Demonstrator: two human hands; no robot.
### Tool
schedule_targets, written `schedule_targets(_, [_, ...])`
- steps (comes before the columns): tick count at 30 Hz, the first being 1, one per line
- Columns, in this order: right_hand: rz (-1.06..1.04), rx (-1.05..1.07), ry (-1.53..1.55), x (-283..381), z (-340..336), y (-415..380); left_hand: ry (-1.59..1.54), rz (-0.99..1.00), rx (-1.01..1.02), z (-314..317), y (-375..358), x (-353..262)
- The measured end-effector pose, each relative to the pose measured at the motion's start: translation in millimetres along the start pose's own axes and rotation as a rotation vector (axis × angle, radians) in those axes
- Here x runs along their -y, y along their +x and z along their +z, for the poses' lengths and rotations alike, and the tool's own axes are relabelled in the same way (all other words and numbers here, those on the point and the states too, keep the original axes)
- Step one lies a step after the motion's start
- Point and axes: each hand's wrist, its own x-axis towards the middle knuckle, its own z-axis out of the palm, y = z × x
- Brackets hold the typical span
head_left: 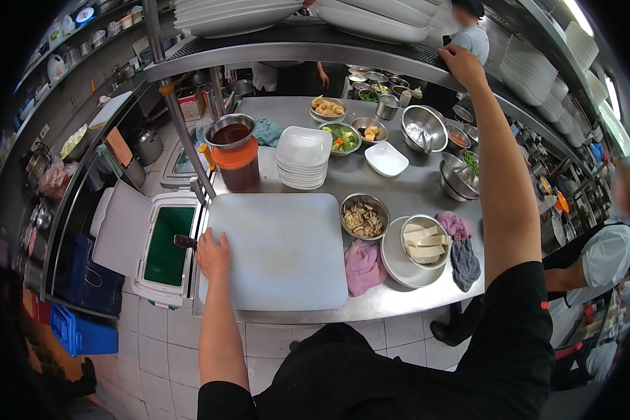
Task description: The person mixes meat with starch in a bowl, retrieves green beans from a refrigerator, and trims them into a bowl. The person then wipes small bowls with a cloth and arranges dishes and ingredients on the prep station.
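My left hand [213,253] lies on the left edge of a white cutting board [280,252], fingers spread. A dark handle [184,241], apparently a knife's, sticks out left beside this hand; its other end is hidden. My right hand [463,66] is raised with its fingers hooked over the edge of the metal shelf [315,52]. Right of the board stands a steel bowl of sliced mushrooms [363,218]. Beyond it, a bowl of white tofu-like blocks [425,243] sits on white plates [404,280].
Behind the board stand stacked square dishes [303,157] and a red-brown liquid container [238,168]. Pink [365,268] and grey cloths [464,264] lie on the counter. A green-lined open bin [168,245] stands left. A co-worker [605,259] is at right, another [472,38] behind the shelf.
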Motion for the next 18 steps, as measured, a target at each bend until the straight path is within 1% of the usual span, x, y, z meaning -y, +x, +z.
schedule_targets(18, [-0.008,-0.029,0.027,2.1,-1.6,-3.6,0.008,0.005,-0.011,4.4,0.7,2.0])
